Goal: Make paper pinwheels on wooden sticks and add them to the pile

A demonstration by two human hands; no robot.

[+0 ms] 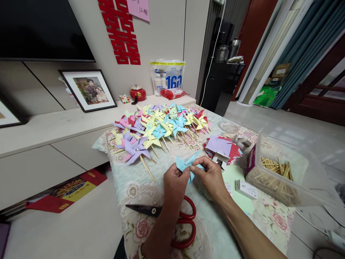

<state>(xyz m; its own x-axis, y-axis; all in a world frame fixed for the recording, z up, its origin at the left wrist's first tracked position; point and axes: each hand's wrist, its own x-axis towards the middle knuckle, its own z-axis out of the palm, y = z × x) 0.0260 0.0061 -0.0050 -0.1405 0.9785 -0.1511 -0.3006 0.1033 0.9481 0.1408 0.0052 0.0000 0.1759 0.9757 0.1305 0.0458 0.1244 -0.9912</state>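
A light blue paper pinwheel [182,163] is held up between both hands over the table. My left hand [175,178] grips its left side, fingers closed on the paper. Its centre is pinched by my right hand [208,176], thumb and fingers together; whether a pin is there I cannot make out. Under my left forearm lie open scissors [188,230] with red handles and dark blades. Beyond the hands is a pile of finished pinwheels [159,124] on sticks, in purple, yellow, blue, pink and red. A purple pinwheel [134,148] lies nearest on the left.
Right of my hands are stacked coloured paper sheets [219,144], an open small box [221,160], a white box [246,189] and a clear plastic bin [250,172] of short sticks. A cabinet [88,120] with a framed photo [88,90] stands behind.
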